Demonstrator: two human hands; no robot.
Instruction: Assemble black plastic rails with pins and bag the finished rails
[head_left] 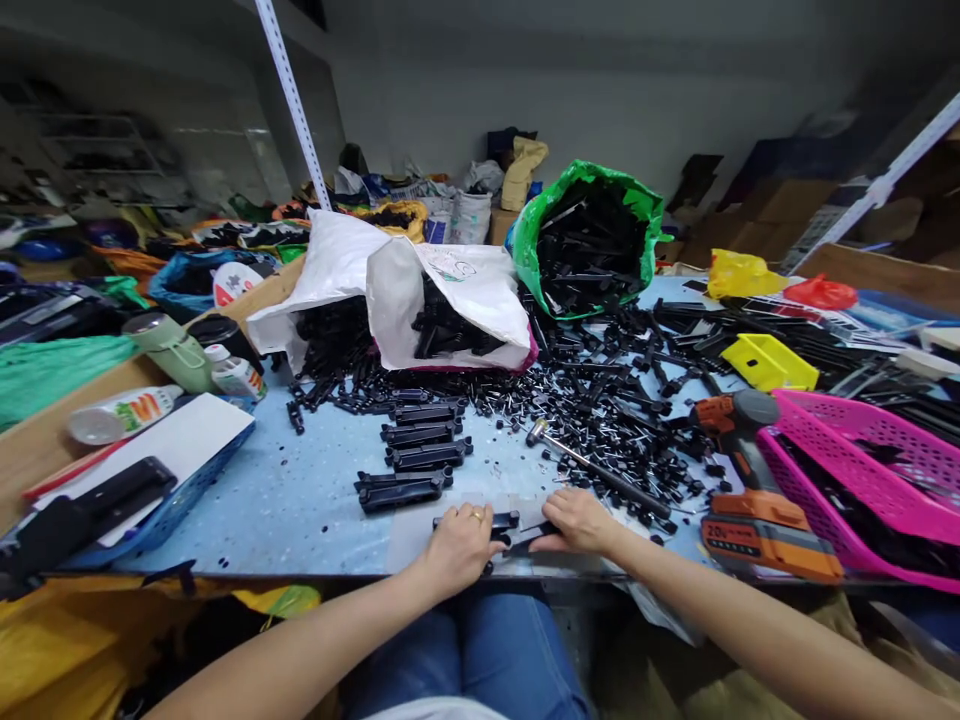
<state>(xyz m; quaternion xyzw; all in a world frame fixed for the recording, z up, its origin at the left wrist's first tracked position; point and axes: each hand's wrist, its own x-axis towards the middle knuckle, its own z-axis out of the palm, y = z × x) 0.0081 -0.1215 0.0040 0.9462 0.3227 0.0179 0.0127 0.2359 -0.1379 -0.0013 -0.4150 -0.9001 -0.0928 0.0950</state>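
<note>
At the front edge of the blue table, my left hand (pixel 463 545) is closed over a black plastic bracket (pixel 504 521), partly hidden under the fingers. My right hand (pixel 576 522) pinches a flat dark strip (pixel 531 534), whose far end meets the bracket near my left thumb. Both pieces are low over a pale flat pad (pixel 409 540). Just behind my left hand, several black assembled brackets (pixel 405 490) lie in a stacked row. A small hammer (pixel 592 466) with a black handle rests beyond my right hand, among loose screws and small black parts.
White sacks (pixel 457 300) and a green sack (pixel 592 240) spill black parts at the back. A cordless drill (pixel 757 490) and pink baskets (pixel 877 470) stand right. Bottles (pixel 124 415) and a blue tray (pixel 161 500) with a white board are left.
</note>
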